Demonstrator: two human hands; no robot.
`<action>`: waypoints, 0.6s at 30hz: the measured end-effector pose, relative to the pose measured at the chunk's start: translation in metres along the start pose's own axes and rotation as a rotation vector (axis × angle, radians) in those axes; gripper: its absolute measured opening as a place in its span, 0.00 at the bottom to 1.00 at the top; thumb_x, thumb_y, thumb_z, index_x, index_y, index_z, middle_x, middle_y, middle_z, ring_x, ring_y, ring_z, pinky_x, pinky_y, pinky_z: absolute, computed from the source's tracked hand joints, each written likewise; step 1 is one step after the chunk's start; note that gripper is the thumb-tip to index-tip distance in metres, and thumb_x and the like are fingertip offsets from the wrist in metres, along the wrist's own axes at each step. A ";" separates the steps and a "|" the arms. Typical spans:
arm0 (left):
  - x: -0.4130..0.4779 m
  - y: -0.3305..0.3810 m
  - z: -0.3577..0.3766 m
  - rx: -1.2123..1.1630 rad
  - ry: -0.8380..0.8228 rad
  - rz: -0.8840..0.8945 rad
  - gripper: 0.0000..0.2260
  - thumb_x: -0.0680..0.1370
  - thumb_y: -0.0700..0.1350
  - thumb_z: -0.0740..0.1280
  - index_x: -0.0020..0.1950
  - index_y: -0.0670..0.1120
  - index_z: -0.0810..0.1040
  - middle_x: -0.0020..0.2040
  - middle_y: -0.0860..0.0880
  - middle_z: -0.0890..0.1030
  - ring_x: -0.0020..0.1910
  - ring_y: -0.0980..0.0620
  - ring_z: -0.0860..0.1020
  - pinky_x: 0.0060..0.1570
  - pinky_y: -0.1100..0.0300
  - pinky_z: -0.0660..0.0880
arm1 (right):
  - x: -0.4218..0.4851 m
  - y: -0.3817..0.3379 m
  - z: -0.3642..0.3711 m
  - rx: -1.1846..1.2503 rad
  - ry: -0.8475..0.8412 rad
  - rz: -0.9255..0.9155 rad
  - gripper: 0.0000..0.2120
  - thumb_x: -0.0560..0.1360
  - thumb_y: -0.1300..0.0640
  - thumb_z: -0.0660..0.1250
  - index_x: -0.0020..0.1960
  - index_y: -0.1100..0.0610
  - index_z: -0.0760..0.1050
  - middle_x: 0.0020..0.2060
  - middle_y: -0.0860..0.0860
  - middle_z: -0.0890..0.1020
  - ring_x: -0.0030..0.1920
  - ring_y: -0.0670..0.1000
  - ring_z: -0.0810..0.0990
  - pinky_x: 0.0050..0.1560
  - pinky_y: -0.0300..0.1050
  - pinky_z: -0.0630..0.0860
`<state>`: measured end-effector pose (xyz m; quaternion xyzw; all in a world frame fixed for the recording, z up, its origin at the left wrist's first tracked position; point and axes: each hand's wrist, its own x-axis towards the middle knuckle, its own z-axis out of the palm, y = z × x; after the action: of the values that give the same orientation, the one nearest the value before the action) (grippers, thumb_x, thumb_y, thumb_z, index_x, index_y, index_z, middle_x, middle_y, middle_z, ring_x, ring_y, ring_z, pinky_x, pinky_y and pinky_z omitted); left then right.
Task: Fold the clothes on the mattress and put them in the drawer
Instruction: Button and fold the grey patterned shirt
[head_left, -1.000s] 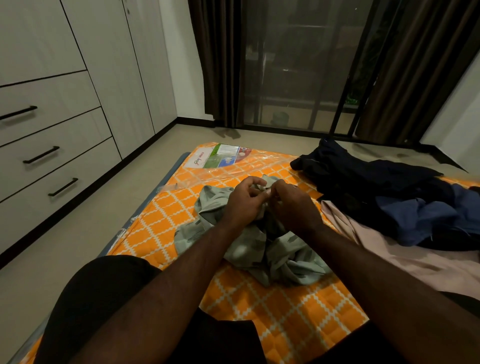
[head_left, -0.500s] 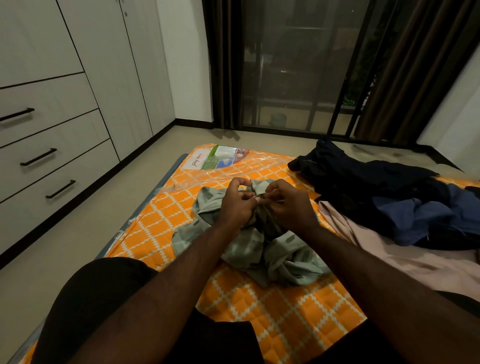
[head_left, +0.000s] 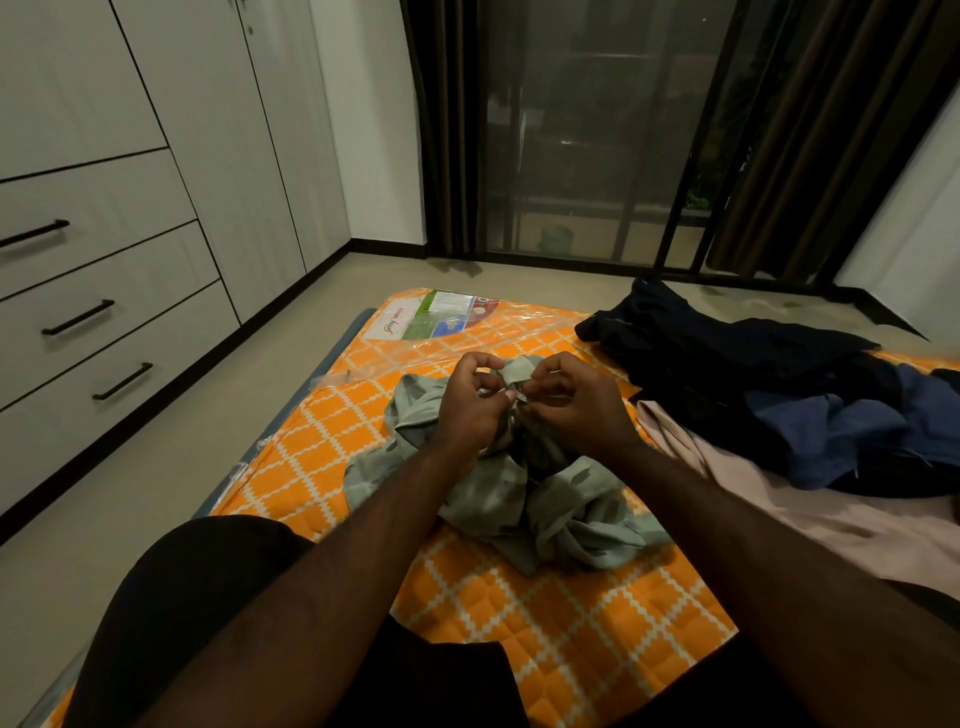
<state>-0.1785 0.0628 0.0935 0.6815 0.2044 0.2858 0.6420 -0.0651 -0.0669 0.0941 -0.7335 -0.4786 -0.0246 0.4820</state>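
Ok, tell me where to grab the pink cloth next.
Pinch the pink cloth along its bare left edge, coming from the shirt side. It lies flat there, while the dark pile covers its far part, so pulling toward you should probably slide it free.

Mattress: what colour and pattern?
The mattress is orange with a white diamond lattice; head view.

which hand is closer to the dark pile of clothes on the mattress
Right. The right hand pinches the green shirt on the side toward the dark pile; the left hand pinches it too, farther from the pile.
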 end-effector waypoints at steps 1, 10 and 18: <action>0.000 0.000 -0.001 -0.014 0.006 -0.003 0.15 0.78 0.31 0.68 0.59 0.46 0.73 0.44 0.47 0.80 0.38 0.53 0.81 0.31 0.61 0.76 | -0.001 0.000 0.000 0.012 -0.005 -0.001 0.19 0.68 0.63 0.81 0.54 0.59 0.77 0.47 0.49 0.87 0.49 0.39 0.85 0.50 0.32 0.80; -0.001 0.001 -0.004 -0.083 -0.060 -0.024 0.12 0.79 0.32 0.69 0.59 0.44 0.76 0.47 0.45 0.81 0.41 0.54 0.82 0.35 0.62 0.77 | 0.001 0.001 0.005 0.032 0.030 0.075 0.15 0.71 0.65 0.78 0.53 0.58 0.75 0.43 0.49 0.85 0.44 0.41 0.85 0.44 0.35 0.81; 0.004 0.000 -0.006 -0.071 -0.123 -0.046 0.14 0.75 0.29 0.72 0.56 0.43 0.78 0.51 0.41 0.80 0.47 0.47 0.82 0.45 0.54 0.83 | 0.001 -0.001 0.002 0.037 0.056 0.185 0.10 0.70 0.68 0.73 0.47 0.58 0.76 0.33 0.48 0.79 0.32 0.44 0.77 0.35 0.47 0.77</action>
<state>-0.1797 0.0696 0.0944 0.6698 0.1699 0.2358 0.6833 -0.0664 -0.0647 0.0942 -0.7646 -0.3955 0.0086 0.5088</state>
